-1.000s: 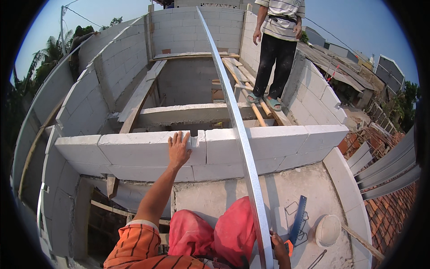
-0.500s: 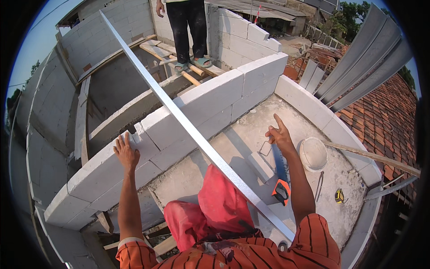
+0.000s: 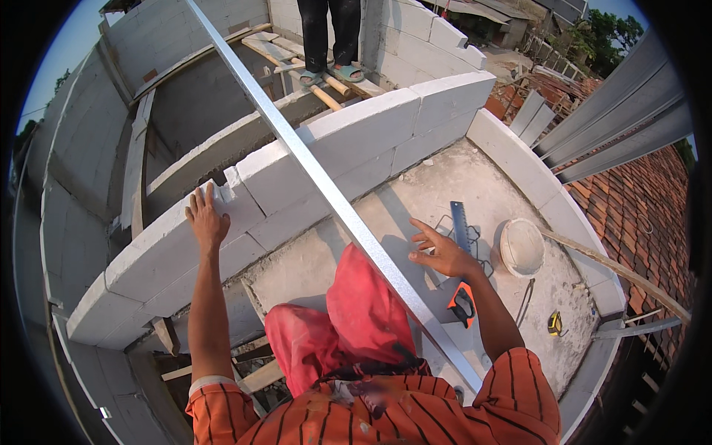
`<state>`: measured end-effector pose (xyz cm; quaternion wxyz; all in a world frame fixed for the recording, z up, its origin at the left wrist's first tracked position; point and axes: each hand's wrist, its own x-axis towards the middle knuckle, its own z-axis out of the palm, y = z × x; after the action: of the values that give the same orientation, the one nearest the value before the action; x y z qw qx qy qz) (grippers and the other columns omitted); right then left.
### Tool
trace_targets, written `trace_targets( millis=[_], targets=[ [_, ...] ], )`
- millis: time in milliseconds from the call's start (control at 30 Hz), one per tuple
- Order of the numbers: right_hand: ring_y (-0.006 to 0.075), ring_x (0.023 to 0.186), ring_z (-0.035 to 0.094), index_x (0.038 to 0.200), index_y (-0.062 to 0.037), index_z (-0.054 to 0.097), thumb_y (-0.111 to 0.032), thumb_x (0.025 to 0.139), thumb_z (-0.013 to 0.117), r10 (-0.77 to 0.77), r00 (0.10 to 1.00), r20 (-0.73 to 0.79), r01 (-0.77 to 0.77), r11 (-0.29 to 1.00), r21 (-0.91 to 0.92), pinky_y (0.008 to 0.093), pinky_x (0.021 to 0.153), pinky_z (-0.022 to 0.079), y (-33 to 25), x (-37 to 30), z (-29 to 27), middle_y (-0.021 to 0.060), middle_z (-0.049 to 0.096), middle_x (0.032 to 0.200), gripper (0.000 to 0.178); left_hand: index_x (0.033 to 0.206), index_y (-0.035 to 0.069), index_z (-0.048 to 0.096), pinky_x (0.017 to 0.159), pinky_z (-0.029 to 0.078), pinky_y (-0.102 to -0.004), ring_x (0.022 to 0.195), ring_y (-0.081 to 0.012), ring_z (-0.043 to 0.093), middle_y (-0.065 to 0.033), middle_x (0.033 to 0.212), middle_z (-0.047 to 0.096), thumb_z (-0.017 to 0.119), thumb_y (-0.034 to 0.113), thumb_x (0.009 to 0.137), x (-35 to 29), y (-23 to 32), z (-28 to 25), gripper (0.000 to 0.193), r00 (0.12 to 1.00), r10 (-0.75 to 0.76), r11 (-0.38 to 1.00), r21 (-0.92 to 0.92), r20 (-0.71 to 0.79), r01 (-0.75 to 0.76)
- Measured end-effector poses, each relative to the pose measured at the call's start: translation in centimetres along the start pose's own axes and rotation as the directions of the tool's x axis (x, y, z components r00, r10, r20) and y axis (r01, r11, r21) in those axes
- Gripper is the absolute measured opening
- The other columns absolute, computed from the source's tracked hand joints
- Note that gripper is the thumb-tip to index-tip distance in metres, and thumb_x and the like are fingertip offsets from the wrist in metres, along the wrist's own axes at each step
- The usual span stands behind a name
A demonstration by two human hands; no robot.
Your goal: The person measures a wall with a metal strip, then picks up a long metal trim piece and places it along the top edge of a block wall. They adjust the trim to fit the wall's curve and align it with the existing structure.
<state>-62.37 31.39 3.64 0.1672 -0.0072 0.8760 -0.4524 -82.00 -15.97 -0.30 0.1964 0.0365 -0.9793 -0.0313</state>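
Note:
My left hand point(image 3: 207, 217) lies with fingers spread on the top edge of a white block wall point(image 3: 259, 196), close to a notch in its upper course. Over the concrete floor, my right hand point(image 3: 443, 254) is held out with its fingers apart and nothing in it. A long silver metal bar point(image 3: 326, 189) slants across the wall, passing between my hands and over my red trousers down to my right side. Just past my right hand is a handsaw point(image 3: 461, 302) with an orange and black handle; my wrist partly covers what is behind it.
A white bucket point(image 3: 522, 248) stands to the right, with a yellow tape measure point(image 3: 555, 324) nearer me. A wooden pole point(image 3: 619, 273) crosses the low right wall. Beyond the wall, a person point(image 3: 326, 37) in dark trousers stands on bamboo poles point(image 3: 326, 98) above a deep opening.
My right hand has swung left and down from over the saw blade, fingers now spread toward the bar. My left hand stays on the wall. The whole view has shifted slightly.

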Motion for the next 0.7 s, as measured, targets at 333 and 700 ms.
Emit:
trace_targets(
  millis=[333,700],
  targets=[
    [0.0325,0.128,0.043,0.15,-0.009,0.008,-0.035,0.066,0.082,0.108,0.992,0.058,-0.12,0.955,0.271,0.0414,0.103,0.037,4.9,-6.9,8.2,0.0236,0.038,0.141,0.115,0.142,0.023,0.033,0.111,0.02,-0.0538,0.138,-0.0327,0.027,-0.014,0.146,0.033,0.072,0.015,0.065,0.1,-0.1,1.2,0.087,0.999,-0.014,0.999,0.028,-0.049,0.015],
    [0.0237,0.103,0.057,0.137,0.0004,0.037,-0.02,0.06,0.077,0.157,0.988,0.012,-0.154,0.947,0.283,0.0354,0.09,0.045,5.1,-6.1,8.8,0.0128,0.056,0.117,0.089,0.143,0.017,0.03,0.111,0.02,-0.0538,0.135,-0.0342,0.029,-0.0169,0.144,0.035,0.071,0.016,0.066,-0.3,-1.0,1.7,0.088,0.995,-0.032,0.998,0.049,-0.095,0.037]
  ],
)
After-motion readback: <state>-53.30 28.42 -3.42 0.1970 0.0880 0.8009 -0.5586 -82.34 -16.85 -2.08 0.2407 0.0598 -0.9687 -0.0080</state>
